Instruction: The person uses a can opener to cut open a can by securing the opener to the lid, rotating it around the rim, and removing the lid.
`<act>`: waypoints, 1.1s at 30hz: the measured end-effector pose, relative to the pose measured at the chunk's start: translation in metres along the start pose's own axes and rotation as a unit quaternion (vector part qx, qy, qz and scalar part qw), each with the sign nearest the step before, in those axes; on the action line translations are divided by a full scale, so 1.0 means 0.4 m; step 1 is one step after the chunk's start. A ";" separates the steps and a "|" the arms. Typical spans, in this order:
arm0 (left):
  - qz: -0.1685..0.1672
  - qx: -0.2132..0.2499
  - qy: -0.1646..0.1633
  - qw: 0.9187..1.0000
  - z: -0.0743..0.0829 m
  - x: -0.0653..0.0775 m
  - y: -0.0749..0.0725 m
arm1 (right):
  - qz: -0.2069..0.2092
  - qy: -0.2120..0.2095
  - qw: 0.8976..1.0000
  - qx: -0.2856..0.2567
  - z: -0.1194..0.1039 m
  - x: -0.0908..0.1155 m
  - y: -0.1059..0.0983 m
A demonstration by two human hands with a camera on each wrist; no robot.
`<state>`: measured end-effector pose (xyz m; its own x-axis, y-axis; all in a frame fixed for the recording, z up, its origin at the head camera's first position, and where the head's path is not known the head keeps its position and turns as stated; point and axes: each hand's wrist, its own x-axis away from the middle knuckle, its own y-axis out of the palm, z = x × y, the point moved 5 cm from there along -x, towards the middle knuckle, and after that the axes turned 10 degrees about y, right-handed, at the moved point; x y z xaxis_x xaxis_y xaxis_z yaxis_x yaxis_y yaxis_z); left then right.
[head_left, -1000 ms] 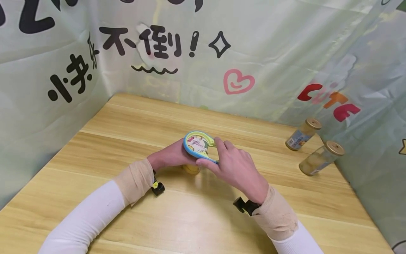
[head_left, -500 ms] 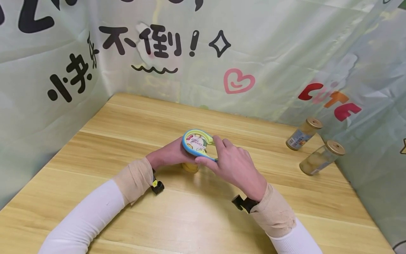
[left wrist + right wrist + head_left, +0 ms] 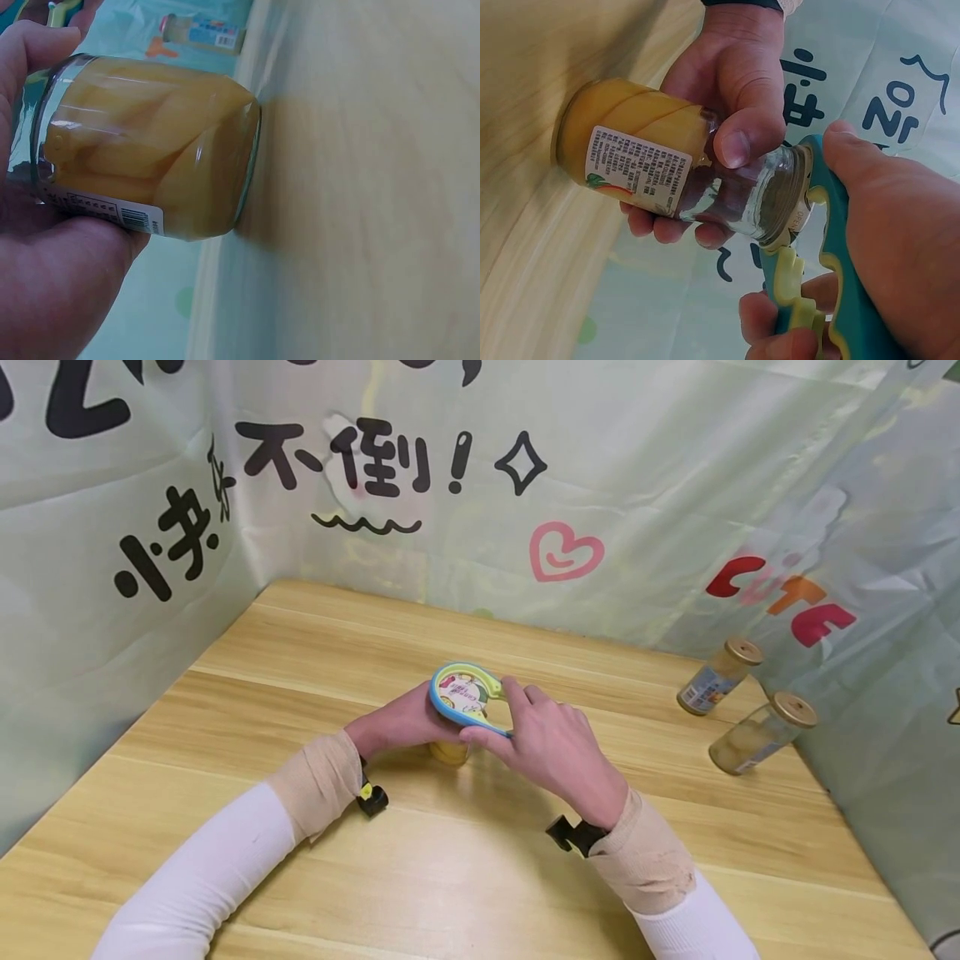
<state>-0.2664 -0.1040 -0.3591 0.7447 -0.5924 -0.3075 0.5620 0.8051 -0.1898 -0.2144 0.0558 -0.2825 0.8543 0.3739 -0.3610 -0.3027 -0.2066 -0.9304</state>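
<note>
A glass jar of yellow fruit pieces (image 3: 150, 135) stands upright on the wooden table, its white label facing the right wrist camera. My left hand (image 3: 401, 722) wraps round the upper part of the jar, with thumb and fingers on opposite sides in the right wrist view. A blue and yellow-green jar opener (image 3: 859, 292) encircles the jar's printed lid (image 3: 462, 693). My right hand (image 3: 558, 747) grips the opener's two handles, thumb on the near one and fingers on the far one. Most of the jar is hidden beneath the opener and left hand in the head view.
Two more jars with gold lids stand at the table's right side: a labelled jar (image 3: 708, 685) farther back and a jar with pale contents (image 3: 757, 739) nearer. A printed cloth (image 3: 465, 560) hangs along the table's back and sides.
My right hand and the opener have shifted slightly left and away from me round the lid. My left hand keeps its hold on the jar, and the other jars stay put.
</note>
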 end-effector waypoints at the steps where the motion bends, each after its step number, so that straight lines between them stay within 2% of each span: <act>1: 0.000 -0.001 0.000 1.000 0.000 0.000 0.000 | 0.000 -0.001 1.000 0.002 0.000 -0.001 0.000; 14: 0.007 0.001 0.001 1.000 -0.003 0.000 -0.006 | 0.008 -0.008 1.000 0.010 -0.002 -0.011 0.006; 21: 0.004 -0.003 0.001 1.000 -0.005 0.000 -0.008 | 0.029 -0.037 0.999 0.014 -0.003 -0.013 0.003; 33: 0.002 -0.020 -0.012 1.000 -0.009 -0.001 -0.014 | 0.037 -0.073 0.997 0.011 0.008 -0.026 0.011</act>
<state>-0.2714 -0.1081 -0.3614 0.7555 -0.5898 -0.2852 0.5451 0.8074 -0.2257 -0.2260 0.0540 -0.2830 0.7596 0.4863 -0.4319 -0.3721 -0.2196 -0.9018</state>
